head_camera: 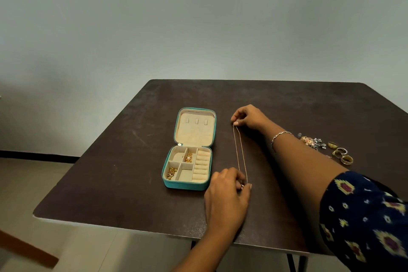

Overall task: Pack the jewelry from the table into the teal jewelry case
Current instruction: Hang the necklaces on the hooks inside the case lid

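My left hand point(225, 194) pinches the chain's point(239, 152) near end; my right hand point(248, 117) pinches its far end at 12 o'clock. Case point(185, 185) open at 9, partly filled. Rings point(342, 152) at 3 remain unpacked.

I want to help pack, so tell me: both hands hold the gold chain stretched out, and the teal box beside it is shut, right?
Not quite. The teal box is open, its lid laid back, as the head view shows. The rest is right: the left hand and the right hand pinch the gold chain stretched out between them, beside the box.
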Action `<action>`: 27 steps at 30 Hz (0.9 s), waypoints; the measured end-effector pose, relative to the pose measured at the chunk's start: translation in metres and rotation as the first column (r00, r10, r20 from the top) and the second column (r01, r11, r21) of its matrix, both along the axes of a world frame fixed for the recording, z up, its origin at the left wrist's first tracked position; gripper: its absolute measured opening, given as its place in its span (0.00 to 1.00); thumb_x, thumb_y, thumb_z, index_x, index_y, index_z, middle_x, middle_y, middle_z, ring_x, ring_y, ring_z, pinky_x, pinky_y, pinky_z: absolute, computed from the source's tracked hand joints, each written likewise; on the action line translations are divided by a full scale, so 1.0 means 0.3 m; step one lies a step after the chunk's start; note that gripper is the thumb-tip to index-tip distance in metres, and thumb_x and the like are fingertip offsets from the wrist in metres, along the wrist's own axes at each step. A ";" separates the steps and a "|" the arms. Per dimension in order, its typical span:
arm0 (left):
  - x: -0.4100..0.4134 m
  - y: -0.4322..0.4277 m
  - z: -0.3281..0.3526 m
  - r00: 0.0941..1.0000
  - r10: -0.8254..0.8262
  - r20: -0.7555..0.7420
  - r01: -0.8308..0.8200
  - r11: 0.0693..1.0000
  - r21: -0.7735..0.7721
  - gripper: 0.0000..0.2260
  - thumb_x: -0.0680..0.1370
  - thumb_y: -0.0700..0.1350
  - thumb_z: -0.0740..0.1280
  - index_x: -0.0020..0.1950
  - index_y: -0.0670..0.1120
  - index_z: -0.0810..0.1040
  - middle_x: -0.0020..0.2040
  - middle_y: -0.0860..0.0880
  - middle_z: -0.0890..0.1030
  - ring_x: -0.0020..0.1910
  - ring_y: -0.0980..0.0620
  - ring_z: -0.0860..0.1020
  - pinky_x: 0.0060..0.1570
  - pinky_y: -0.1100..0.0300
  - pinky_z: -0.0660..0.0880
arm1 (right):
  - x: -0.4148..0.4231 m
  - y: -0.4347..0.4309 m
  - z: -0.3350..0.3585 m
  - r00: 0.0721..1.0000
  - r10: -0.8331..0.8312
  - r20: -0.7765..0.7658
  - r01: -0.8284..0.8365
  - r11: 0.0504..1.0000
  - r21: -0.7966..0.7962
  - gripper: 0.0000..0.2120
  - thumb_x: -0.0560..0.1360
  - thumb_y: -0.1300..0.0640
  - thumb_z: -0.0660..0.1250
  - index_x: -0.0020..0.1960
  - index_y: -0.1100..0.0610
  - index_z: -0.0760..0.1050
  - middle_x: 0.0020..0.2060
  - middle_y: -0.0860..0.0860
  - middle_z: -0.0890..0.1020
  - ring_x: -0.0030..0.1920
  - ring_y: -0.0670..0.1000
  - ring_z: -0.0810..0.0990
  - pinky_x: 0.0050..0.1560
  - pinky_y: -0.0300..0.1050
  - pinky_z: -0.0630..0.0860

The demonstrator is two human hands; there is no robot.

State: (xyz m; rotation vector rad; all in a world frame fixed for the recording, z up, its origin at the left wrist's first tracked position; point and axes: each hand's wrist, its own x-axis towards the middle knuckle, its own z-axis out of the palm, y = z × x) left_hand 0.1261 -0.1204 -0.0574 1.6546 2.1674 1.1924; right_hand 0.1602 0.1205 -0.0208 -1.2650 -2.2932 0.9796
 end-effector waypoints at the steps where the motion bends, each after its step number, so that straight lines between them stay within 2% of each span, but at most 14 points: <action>1: 0.001 0.000 0.001 1.000 0.011 0.017 -0.011 1.000 0.010 0.03 0.76 0.49 0.64 0.47 0.51 0.74 0.39 0.57 0.73 0.43 0.58 0.69 0.36 0.69 0.62 | 0.001 0.000 0.003 1.000 0.000 -0.013 0.000 1.000 -0.002 0.07 0.73 0.67 0.66 0.50 0.63 0.78 0.43 0.56 0.80 0.44 0.48 0.76 0.43 0.35 0.71; 4: -0.001 0.003 0.004 0.997 0.054 0.050 -0.054 0.999 0.001 0.03 0.79 0.47 0.59 0.51 0.50 0.71 0.45 0.53 0.76 0.44 0.56 0.73 0.42 0.61 0.69 | 0.007 -0.010 0.019 0.996 -0.028 -0.089 0.034 0.997 0.068 0.06 0.74 0.64 0.65 0.50 0.60 0.78 0.46 0.56 0.79 0.48 0.49 0.75 0.50 0.42 0.71; 7: -0.002 0.003 0.003 0.996 0.068 0.055 -0.068 0.998 -0.006 0.03 0.80 0.46 0.57 0.51 0.50 0.69 0.46 0.51 0.76 0.44 0.55 0.73 0.42 0.60 0.70 | 0.027 -0.072 0.049 0.980 -0.058 -0.189 0.087 0.984 0.153 0.06 0.75 0.63 0.65 0.50 0.60 0.79 0.45 0.55 0.80 0.46 0.48 0.76 0.46 0.42 0.71; 12: 0.000 -0.002 -0.002 0.995 0.078 0.069 -0.080 0.996 0.033 0.03 0.79 0.44 0.58 0.50 0.48 0.70 0.46 0.49 0.77 0.43 0.53 0.73 0.40 0.61 0.68 | 0.086 -0.260 0.084 0.949 -0.019 -0.313 0.065 0.989 0.136 0.06 0.74 0.65 0.64 0.48 0.59 0.78 0.36 0.48 0.78 0.36 0.43 0.74 0.38 0.34 0.70; 17: -0.001 -0.009 -0.005 0.990 0.060 0.126 -0.068 0.996 0.061 0.03 0.78 0.43 0.59 0.51 0.48 0.70 0.45 0.48 0.76 0.43 0.55 0.73 0.40 0.65 0.66 | 0.124 -0.442 0.050 0.925 -0.052 -0.378 0.098 0.990 0.103 0.07 0.74 0.67 0.62 0.47 0.59 0.78 0.36 0.48 0.78 0.35 0.41 0.75 0.34 0.27 0.71; 20: 0.000 -0.029 0.004 0.989 0.020 0.148 -0.040 0.990 0.135 0.04 0.77 0.42 0.59 0.51 0.46 0.71 0.45 0.47 0.77 0.43 0.53 0.74 0.41 0.63 0.67 | 0.124 -0.525 0.017 0.924 -0.067 -0.378 0.110 0.990 0.092 0.09 0.74 0.68 0.63 0.45 0.56 0.78 0.35 0.46 0.79 0.38 0.42 0.77 0.37 0.28 0.72; 23: -0.008 -0.071 0.034 0.989 -0.095 0.113 0.066 0.969 0.238 0.08 0.75 0.44 0.57 0.50 0.44 0.73 0.44 0.47 0.77 0.43 0.52 0.74 0.42 0.60 0.69 | 0.113 -0.574 -0.005 0.932 -0.067 -0.357 0.120 0.984 0.131 0.08 0.72 0.66 0.65 0.43 0.55 0.79 0.36 0.45 0.80 0.40 0.43 0.78 0.43 0.35 0.73; 25: -0.046 -0.095 0.067 0.984 -0.148 0.103 0.112 0.949 0.296 0.08 0.75 0.44 0.58 0.49 0.43 0.74 0.43 0.48 0.77 0.42 0.51 0.75 0.42 0.61 0.69 | 0.095 -0.590 -0.007 0.933 -0.056 -0.357 0.119 0.980 0.156 0.07 0.71 0.66 0.67 0.42 0.55 0.80 0.36 0.46 0.81 0.40 0.45 0.79 0.43 0.36 0.73; 27: -0.118 -0.111 0.094 0.990 -0.114 0.087 0.075 0.927 0.367 0.07 0.74 0.43 0.60 0.47 0.43 0.75 0.42 0.49 0.77 0.41 0.52 0.75 0.41 0.64 0.69 | 0.065 -0.601 0.004 0.932 -0.043 -0.361 0.115 0.976 0.182 0.06 0.70 0.65 0.68 0.43 0.56 0.80 0.37 0.47 0.82 0.40 0.44 0.79 0.43 0.34 0.72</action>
